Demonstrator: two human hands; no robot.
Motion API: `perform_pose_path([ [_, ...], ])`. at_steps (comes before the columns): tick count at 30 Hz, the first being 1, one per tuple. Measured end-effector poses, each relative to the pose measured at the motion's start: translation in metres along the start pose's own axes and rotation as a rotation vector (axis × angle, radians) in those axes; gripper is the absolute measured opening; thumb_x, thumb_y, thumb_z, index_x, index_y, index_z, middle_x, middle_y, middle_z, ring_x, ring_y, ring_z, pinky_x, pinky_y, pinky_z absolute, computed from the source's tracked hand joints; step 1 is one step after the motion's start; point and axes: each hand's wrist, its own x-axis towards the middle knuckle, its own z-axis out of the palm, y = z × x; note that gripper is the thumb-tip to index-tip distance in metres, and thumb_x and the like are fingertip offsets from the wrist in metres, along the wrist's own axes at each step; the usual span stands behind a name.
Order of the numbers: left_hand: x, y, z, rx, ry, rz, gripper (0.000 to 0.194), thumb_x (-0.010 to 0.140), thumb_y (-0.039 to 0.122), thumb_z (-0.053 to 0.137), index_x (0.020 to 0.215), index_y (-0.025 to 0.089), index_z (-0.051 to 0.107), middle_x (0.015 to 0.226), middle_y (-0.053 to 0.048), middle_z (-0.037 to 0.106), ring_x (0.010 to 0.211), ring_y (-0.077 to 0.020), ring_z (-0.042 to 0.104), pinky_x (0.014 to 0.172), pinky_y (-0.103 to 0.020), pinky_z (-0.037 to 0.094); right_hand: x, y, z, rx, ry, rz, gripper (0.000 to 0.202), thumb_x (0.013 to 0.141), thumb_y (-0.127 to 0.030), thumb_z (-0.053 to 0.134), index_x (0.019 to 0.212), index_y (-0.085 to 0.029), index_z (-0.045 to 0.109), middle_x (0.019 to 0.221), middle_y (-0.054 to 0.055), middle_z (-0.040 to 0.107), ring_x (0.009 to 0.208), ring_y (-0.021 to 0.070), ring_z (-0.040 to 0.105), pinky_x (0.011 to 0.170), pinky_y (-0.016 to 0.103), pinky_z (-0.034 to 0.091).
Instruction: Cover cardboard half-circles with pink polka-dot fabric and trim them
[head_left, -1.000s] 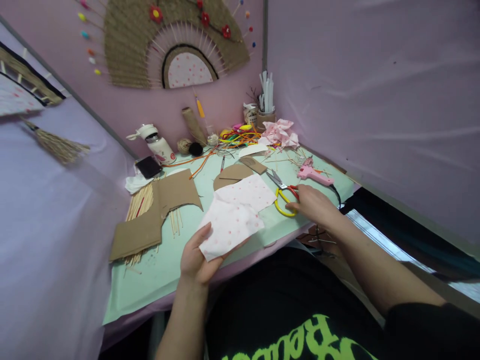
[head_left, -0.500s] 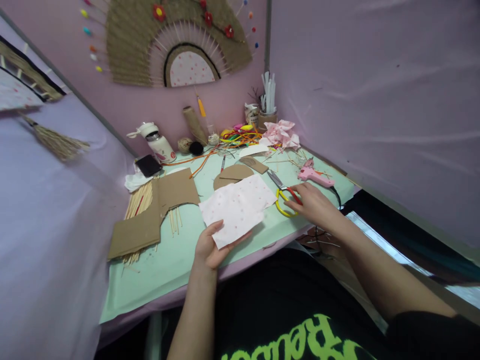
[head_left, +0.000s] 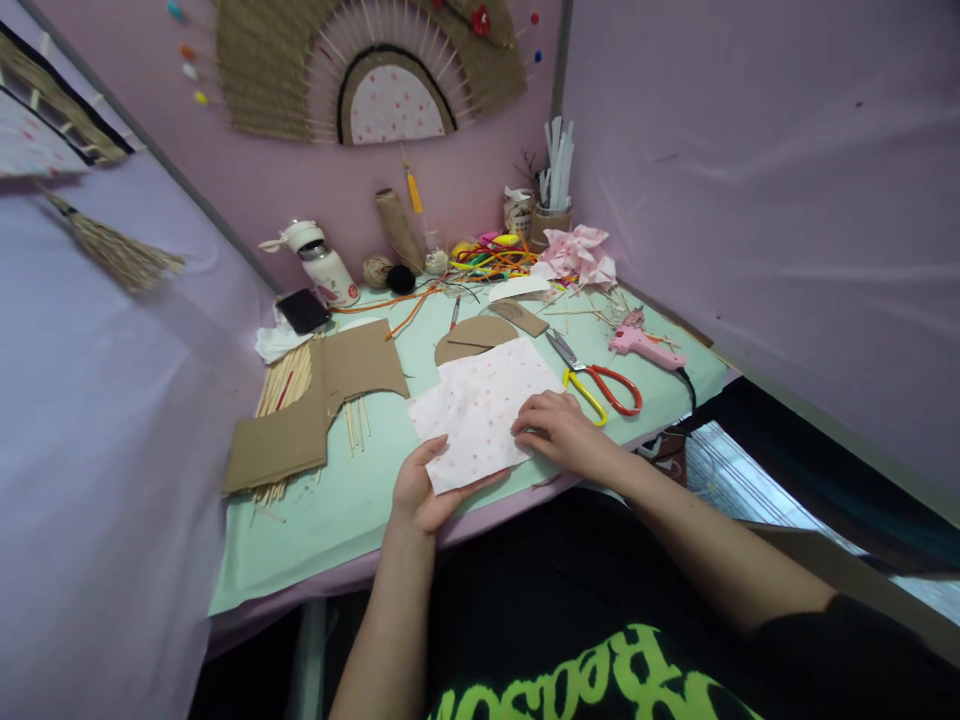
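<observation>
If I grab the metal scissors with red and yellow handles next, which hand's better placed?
Probably your right hand: it's beside the scissors, while your left hand is farther away, holding the pink-dotted white sheet.

Large green lettering across a dark shirt, its full wording uncertain
The green lettering (head_left: pixel 592 676) stands in thick, bright characters on the front of the wearer's black shirt (head_left: pixel 525 590), set on a slant and cut by the lower edge of the view; one big letter seems to be an R with a small e beside it, but the whole cannot be read surely; at the back of the bench (head_left: pixel 300 550), the white bottle (head_left: pixel 327 273) bears a round red mark (head_left: pixel 352 292) low on its side, any print on it too small to make out
</observation>
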Motion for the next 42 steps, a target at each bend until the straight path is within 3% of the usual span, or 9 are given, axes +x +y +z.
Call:
perform_pose_path([
  [9,0.0,0.0,-0.001,-0.047,-0.014,-0.009,0.072,0.087,0.016,0.048,0.153,0.02,0.018,0.147,-0.019,0.045,0.135,-0.0392,0.042,0.108,-0.072,0.025,-0.002,-0.008,0.005,0.027,-0.019,0.079,0.009,0.086,-0.018,0.059,0.079,-0.02,0.064,0.09,0.004,0.069,0.093,0.0219,0.057,0.087,0.04,0.032],
  [15,0.001,0.001,-0.003,-0.048,-0.047,-0.02,0.073,0.087,0.017,0.046,0.154,0.021,0.017,0.149,-0.018,0.043,0.137,-0.0397,0.039,0.107,-0.072,0.025,-0.004,0.008,-0.005,-0.022,0.143,0.309,0.012,0.085,-0.019,0.052,0.076,-0.019,0.061,0.082,0.006,0.069,0.081,0.0213,0.059,0.074,0.033,0.036],
  [19,0.001,0.001,-0.001,-0.065,-0.009,-0.023,0.075,0.085,0.015,0.048,0.153,0.021,0.017,0.15,-0.018,0.042,0.139,-0.0405,0.036,0.108,-0.073,0.025,-0.004,0.02,-0.017,-0.183,0.271,0.451,0.013,0.085,-0.019,0.05,0.078,-0.019,0.062,0.085,0.008,0.07,0.087,0.0255,0.06,0.074,0.035,0.035],
  [22,0.0,0.001,0.0,-0.074,0.003,-0.022,0.075,0.084,0.015,0.048,0.152,0.02,0.018,0.151,-0.018,0.041,0.139,-0.041,0.035,0.108,-0.073,0.025,-0.004,0.018,-0.019,-0.172,0.258,0.352,0.014,0.087,-0.022,0.051,0.082,-0.019,0.064,0.092,0.009,0.07,0.094,0.0268,0.06,0.08,0.037,0.036],
  [25,-0.001,0.0,0.001,-0.077,0.003,-0.021,0.074,0.085,0.015,0.049,0.152,0.02,0.019,0.151,-0.018,0.041,0.139,-0.0407,0.036,0.108,-0.072,0.026,-0.005,0.009,-0.014,-0.053,0.12,0.181,0.013,0.088,-0.023,0.055,0.085,-0.02,0.067,0.097,0.008,0.07,0.098,0.0256,0.06,0.085,0.037,0.037],
  [29,-0.002,-0.001,0.002,-0.094,0.009,-0.023,0.071,0.084,0.014,0.049,0.15,0.02,0.024,0.148,-0.018,0.045,0.137,-0.0409,0.039,0.107,-0.072,0.027,0.006,0.003,-0.01,-0.035,0.107,0.136,0.012,0.09,-0.021,0.057,0.089,-0.02,0.069,0.099,0.008,0.07,0.099,0.025,0.059,0.087,0.038,0.037],
  [33,0.0,-0.001,0.0,-0.117,0.031,-0.022,0.071,0.083,0.013,0.05,0.149,0.021,0.027,0.145,-0.017,0.05,0.135,-0.0412,0.041,0.105,-0.074,0.028,0.048,0.004,-0.015,-0.142,0.16,0.066,0.015,0.091,-0.02,0.057,0.099,-0.021,0.07,0.106,0.009,0.068,0.104,0.0268,0.056,0.087,0.039,0.035],
  [38,0.002,-0.001,-0.006,-0.123,0.037,-0.034,0.071,0.083,0.013,0.051,0.15,0.022,0.026,0.141,-0.017,0.054,0.131,-0.0397,0.047,0.105,-0.073,0.03,0.108,0.003,-0.004,-0.215,0.031,-0.073,0.021,0.088,-0.014,0.059,0.103,-0.02,0.071,0.117,0.011,0.064,0.114,0.0284,0.047,0.09,0.04,0.03],
  [42,0.002,-0.002,-0.008,-0.131,0.045,-0.04,0.072,0.083,0.013,0.051,0.15,0.021,0.026,0.135,-0.017,0.059,0.123,-0.0389,0.056,0.104,-0.071,0.033,0.126,0.005,0.015,-0.171,-0.013,-0.052,0.012,0.081,-0.014,0.063,0.083,-0.019,0.073,0.108,0.01,0.067,0.11,0.027,0.048,0.088,0.038,0.031],
])
